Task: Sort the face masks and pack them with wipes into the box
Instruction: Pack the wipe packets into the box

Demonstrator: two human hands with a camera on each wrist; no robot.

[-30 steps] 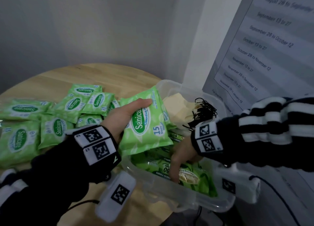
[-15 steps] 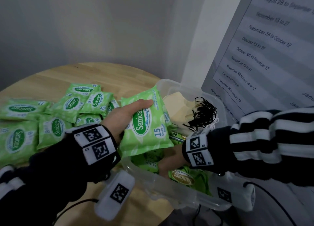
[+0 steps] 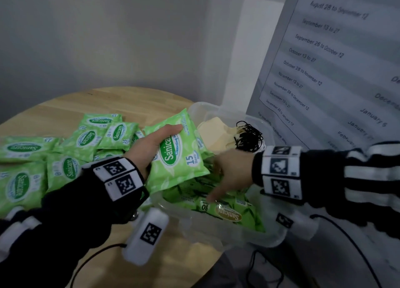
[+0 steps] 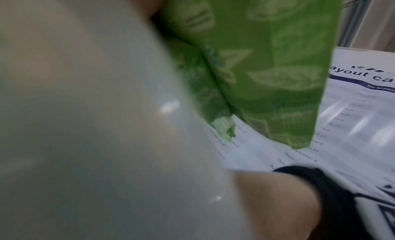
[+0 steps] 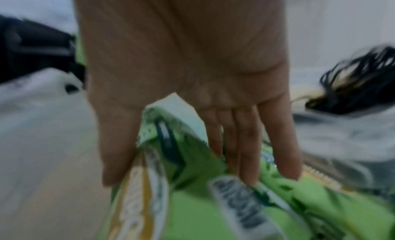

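box [image 3: 218, 233]: wipes packs, masks [image 3: 218, 134] | left fingers [image 3: 173, 128] gripping wipes pack [image 3: 179, 155] | right fingers [image 5: 245, 150] straight

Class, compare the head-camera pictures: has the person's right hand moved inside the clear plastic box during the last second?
Yes. The right hand has risen from the clear plastic box's near wall toward the black-looped masks, fingertips still touching the wipes.

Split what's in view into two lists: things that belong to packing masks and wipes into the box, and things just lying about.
Part of the job:
- wipes pack held by left hand
- clear box
- big wipes packs in box, right hand on them
- face masks in box
- loose wipes packs on table

Lying about:
- payout calendar poster
- cables
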